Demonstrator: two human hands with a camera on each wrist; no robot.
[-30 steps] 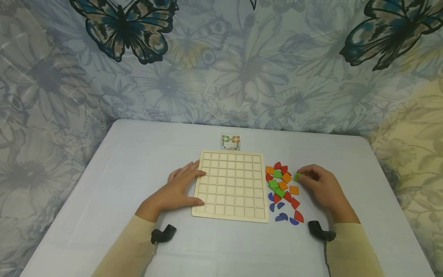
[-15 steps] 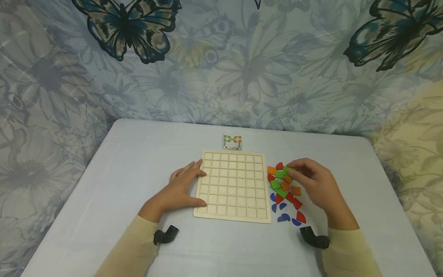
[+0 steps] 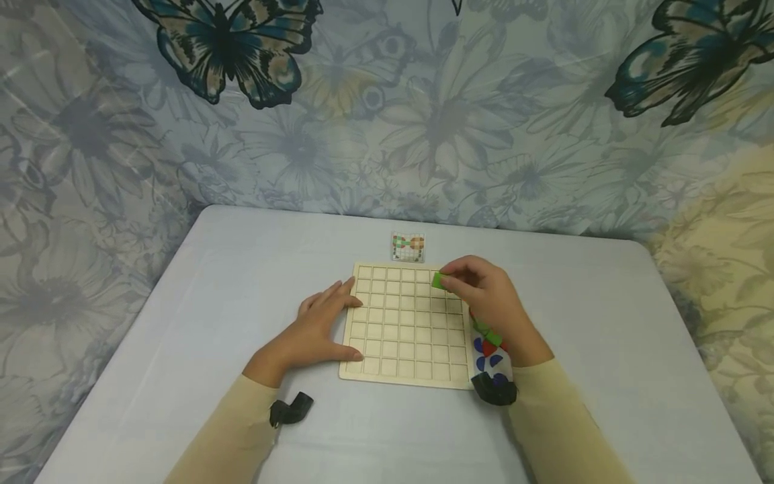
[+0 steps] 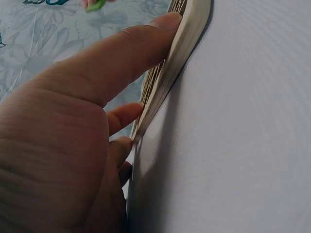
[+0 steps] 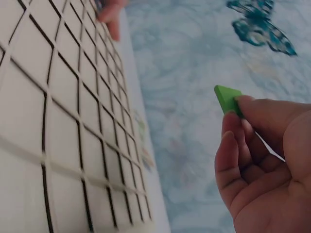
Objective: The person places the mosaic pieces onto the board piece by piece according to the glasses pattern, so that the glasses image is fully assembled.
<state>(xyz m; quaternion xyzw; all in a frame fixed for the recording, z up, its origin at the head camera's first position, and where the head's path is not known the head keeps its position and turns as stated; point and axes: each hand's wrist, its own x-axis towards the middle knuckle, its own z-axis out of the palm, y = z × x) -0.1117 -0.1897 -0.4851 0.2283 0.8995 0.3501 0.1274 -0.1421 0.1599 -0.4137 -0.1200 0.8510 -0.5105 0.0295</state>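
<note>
My right hand [image 3: 497, 306] pinches a green square tile [image 3: 438, 281] between thumb and fingers, above the upper right part of the wooden grid board [image 3: 399, 333]. The right wrist view shows the tile [image 5: 227, 100] at the fingertips, apart from the board [image 5: 63, 121]. My left hand [image 3: 305, 337] rests at the board's left side with fingers spread. In the left wrist view its thumb [image 4: 146, 41] lies over the board's rim [image 4: 187, 48]. The grid's visible cells hold no tiles.
Behind the board lies a small pattern card [image 3: 408, 247]. Right of the board are loose tiles, among them a red piece [image 3: 488, 348] and a blue half-round piece [image 3: 496, 360]. My right forearm hides part of this pile. A patterned cloth wall [image 3: 387, 134] rises behind the table.
My right hand has carried the green square tile leftward from the right of the pile, over the loose tiles, to above the board. My left hand stays at the board's left edge.
</note>
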